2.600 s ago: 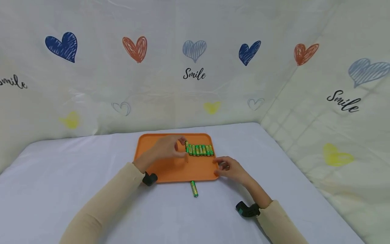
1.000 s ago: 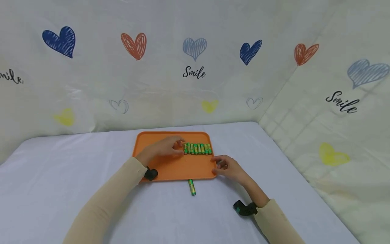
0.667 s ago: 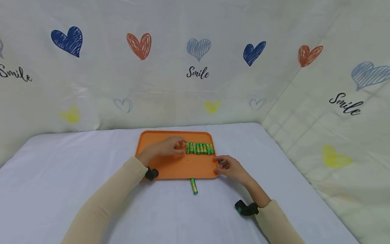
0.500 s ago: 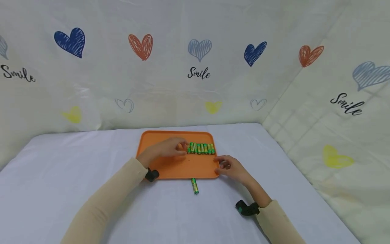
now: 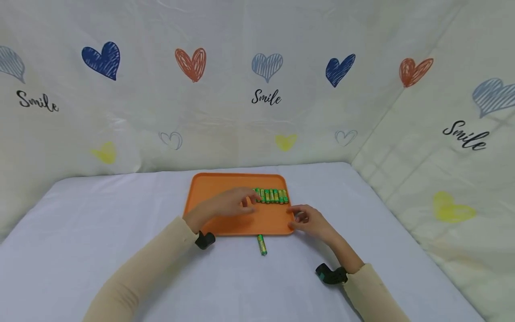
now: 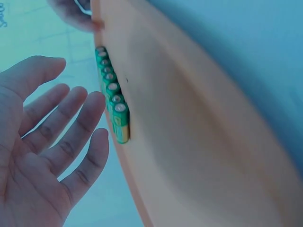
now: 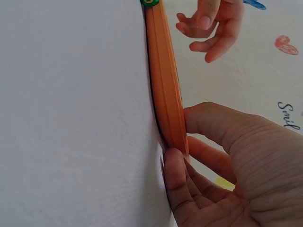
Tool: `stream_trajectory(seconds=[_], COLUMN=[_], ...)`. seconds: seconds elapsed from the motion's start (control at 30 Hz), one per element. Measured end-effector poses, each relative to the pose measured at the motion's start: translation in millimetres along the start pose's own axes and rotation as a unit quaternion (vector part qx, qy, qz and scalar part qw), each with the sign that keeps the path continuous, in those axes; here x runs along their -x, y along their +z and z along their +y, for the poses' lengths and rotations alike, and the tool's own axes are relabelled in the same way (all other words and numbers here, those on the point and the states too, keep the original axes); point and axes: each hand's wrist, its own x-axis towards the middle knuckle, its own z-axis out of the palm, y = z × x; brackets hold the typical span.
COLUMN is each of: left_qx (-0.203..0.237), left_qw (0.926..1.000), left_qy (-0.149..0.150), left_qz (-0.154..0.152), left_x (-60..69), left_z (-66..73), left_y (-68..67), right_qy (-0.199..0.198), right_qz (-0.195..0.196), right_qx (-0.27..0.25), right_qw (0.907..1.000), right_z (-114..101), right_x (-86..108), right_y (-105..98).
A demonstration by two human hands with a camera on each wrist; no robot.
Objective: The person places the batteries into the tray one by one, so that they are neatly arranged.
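Note:
A row of several green batteries (image 5: 271, 196) lies side by side in the orange tray (image 5: 225, 180), along its right part. My left hand (image 5: 231, 203) hovers above the tray by the row's left end, partly covering it in the head view. In the left wrist view, the fingers of my left hand (image 6: 52, 132) are spread and hold nothing. My right hand (image 5: 314, 221) is at the tray's right edge near the front corner. The right wrist view shows the thumb (image 7: 203, 118) on the rim and the fingers (image 7: 175, 172) curled against the outer side.
A single loose battery (image 5: 262, 245) lies on the white tablecloth (image 5: 225, 286), just in front of the tray. Behind the table hangs a white sheet (image 5: 225, 112) printed with hearts and words.
Earlier my left hand pinched a battery at the row's left end; that battery now lies in the row, let go. The left hand has since shifted rightward and nearer me. My right hand stays put.

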Motion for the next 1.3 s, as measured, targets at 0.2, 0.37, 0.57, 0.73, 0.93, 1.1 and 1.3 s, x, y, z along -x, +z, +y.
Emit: stream_trajectory(seconds=[0.2, 0.37, 0.57, 0.73, 0.93, 1.1, 1.3], left_qx=[-0.003, -0.017, -0.027, -0.019, -0.011, 0.008, 0.026], left_qw=[0.9999, 0.9998, 0.999, 0.9986, 0.9992, 0.9981, 0.9966], left_qy=[0.012, 0.006, 0.034, 0.045, 0.003, -0.04, -0.064], left_qz=[0.006, 0.007, 0.012, 0.02, 0.038, 0.047, 0.046], left_x=[10.3, 23.7, 32.4, 39.3, 51.5, 57.7, 61.5], left_z=[9.1, 20.2, 25.6, 30.2, 41.8, 51.1, 53.9], left_y=[7.0, 14.6, 26.2, 34.0, 40.4, 48.6, 56.8], right_qy=[0.005, 0.008, 0.01, 0.012, 0.02, 0.017, 0.014], right_qz=[0.0, -0.001, -0.001, 0.0, 0.0, -0.001, -0.004], right_qx=[-0.004, -0.004, -0.002, 0.003, 0.007, 0.0, -0.001], right_qw=[1.0, 1.0, 0.9999, 0.9999, 0.9998, 0.9999, 0.9999], right_z=[0.2, 1.0, 1.9, 3.3, 2.4, 2.5, 2.6], right_x=[-0.8, -0.9, -1.3, -2.2, -2.4, -2.0, -2.2], right_y=[-1.3, -0.5, -0.8, -0.3, 0.0, -0.5, -0.7])
